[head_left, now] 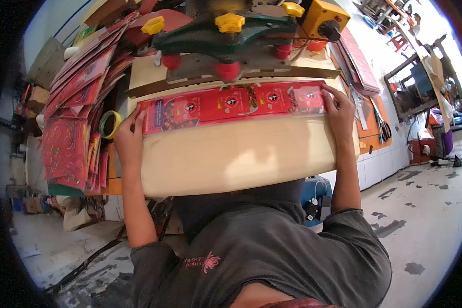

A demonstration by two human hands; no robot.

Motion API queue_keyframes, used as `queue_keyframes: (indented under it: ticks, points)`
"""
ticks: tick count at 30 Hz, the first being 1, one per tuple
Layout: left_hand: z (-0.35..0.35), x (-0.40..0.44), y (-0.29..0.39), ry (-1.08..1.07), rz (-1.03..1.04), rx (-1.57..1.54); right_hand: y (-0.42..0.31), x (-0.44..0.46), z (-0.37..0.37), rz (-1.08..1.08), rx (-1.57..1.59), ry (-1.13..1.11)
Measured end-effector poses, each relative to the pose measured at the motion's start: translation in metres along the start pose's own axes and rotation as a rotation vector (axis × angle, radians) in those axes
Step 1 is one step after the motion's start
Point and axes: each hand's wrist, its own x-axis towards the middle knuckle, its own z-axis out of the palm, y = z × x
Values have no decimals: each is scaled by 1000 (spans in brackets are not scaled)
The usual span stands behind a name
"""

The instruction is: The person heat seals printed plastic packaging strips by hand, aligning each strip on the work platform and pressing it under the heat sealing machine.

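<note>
Before the green press (205,43) with its three yellow knobs (228,22), one red printed strip (208,106) lies across a cream board (205,156). The person's left hand (130,132) and right hand (341,110) each pinch one end, thumb and fingers nearly together. Left of the press sit one tape roll (118,123) and red sheets (66,136), apparently dozens; right of it, one pair of scissors (386,126).
</note>
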Motion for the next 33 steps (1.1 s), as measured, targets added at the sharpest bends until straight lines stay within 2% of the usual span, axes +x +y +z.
queue_keyframes:
  ticks: [3,5,11,13,18,22,29,31,32,33]
  points:
    - [0,2,-5,1,-25,-47,-11,-4,-1,2,108,36]
    - [1,1,-3,-20,-106,-196,-10,-4,-3,94,136,37]
    - [-2,2,-7,0,-104,-226,-4,-5,-3,26,165,70]
    - [-2,2,-6,26,-81,-224,3,-4,0,-60,135,111]
    - [-5,-4,-1,82,-49,-244,4,-5,-2,-17,251,133]
    - [-11,-5,-4,56,-61,-235,9,-5,-5,-40,213,109]
    - [-17,-21,2,181,6,-191,29,1,-7,41,282,35]
    - [-18,-36,0,215,34,-169,31,3,-9,155,559,-40]
    - [-19,-47,2,272,32,-206,32,3,-13,159,552,-28]
    - [-20,-59,4,324,32,-246,34,3,-19,184,622,-142]
